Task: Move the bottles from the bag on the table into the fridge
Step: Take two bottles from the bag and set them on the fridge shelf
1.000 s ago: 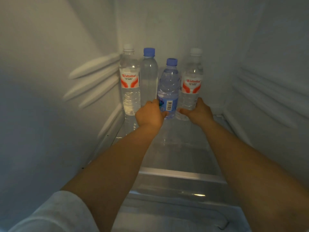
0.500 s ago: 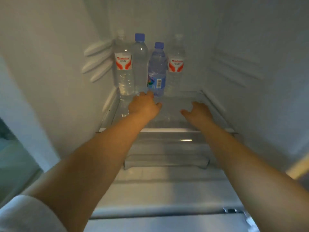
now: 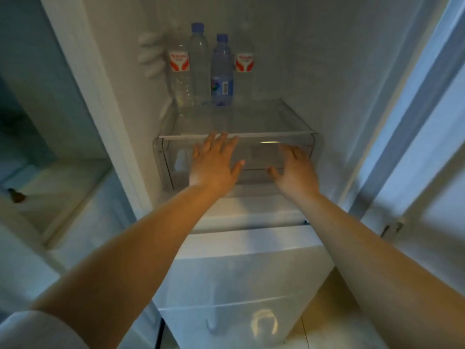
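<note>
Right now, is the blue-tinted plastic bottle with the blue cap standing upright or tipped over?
Upright. The blue-tinted plastic bottle with the blue cap stands cap-up on the clear glass fridge shelf, in a row with three other bottles.

Dim, bluish light fills the space. To the left stands a pale wall (image 3: 30,79) with a recessed ledge (image 3: 63,187) below it, where a small dark object (image 3: 15,195) sits near the edge. On the right a white door panel (image 3: 427,122) stands open, a metal hinge (image 3: 392,227) at its lower corner. Low on the right, a strip of warm tan floor (image 3: 324,308) shows
</note>
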